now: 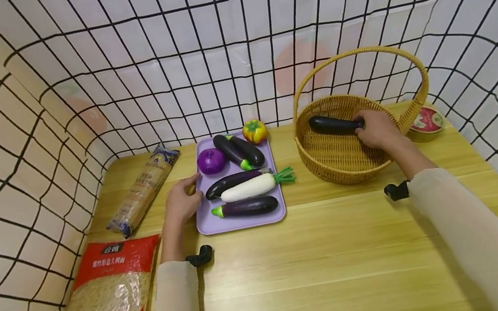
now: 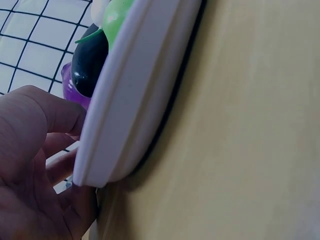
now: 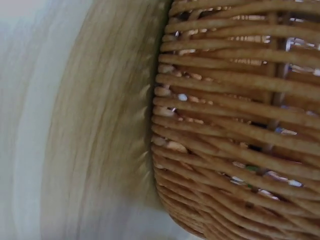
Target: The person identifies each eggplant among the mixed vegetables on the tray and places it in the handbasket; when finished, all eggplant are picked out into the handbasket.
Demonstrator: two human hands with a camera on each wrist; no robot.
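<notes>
My hands are well apart. My right hand (image 1: pixel 378 128) grips one end of an eggplant (image 1: pixel 331 125) inside the basket (image 1: pixel 346 178), probably so its length clears the handle (image 1: pixel 355 52); I can't tell whether it touches the bottom. My left hand (image 1: pixel 181 201) pinches the tray (image 1: pixel 242 224) by its left edge, likely to steady it.

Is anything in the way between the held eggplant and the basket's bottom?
Nothing visible is: around the eggplant that the right hand holds, I see only the woven inside of the basket, though the hand hides a bit.
</notes>
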